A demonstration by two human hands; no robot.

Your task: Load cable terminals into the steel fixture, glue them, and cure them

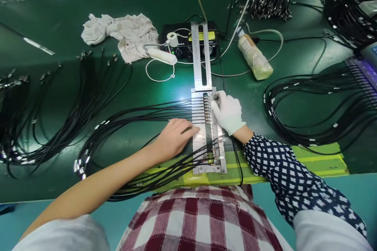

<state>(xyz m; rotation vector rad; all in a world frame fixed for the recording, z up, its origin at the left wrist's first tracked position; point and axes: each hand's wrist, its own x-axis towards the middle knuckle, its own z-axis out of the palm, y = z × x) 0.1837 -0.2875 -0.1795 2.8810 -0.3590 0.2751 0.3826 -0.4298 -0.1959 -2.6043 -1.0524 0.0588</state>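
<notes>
A long metal fixture (pixel 200 135) lies on the bench in front of me, with thin black cables (pixel 173 105) laid side by side in its upper slots. Their small metal connectors (pixel 207 110) line up along its middle channel. My bare left hand (pixel 175 139) rests at the fixture's left edge below that row, thumb and forefinger close together; anything between them is hidden. At the right edge, my white-gloved right hand (pixel 227 111) is closed beside the upper connectors, its fingertips partly hidden. More loose cables (pixel 176 170) cross the fixture's lower end.
Behind the fixture, a slotted metal plate (pixel 202 57) stands before a black control box (pixel 179 45). White rags (pixel 129 33) lie to its left, a wrapped bottle (pixel 255 55) to its right. Cable bundles (pixel 79 102) cover the left side; coiled cables (pixel 277 113) lie right.
</notes>
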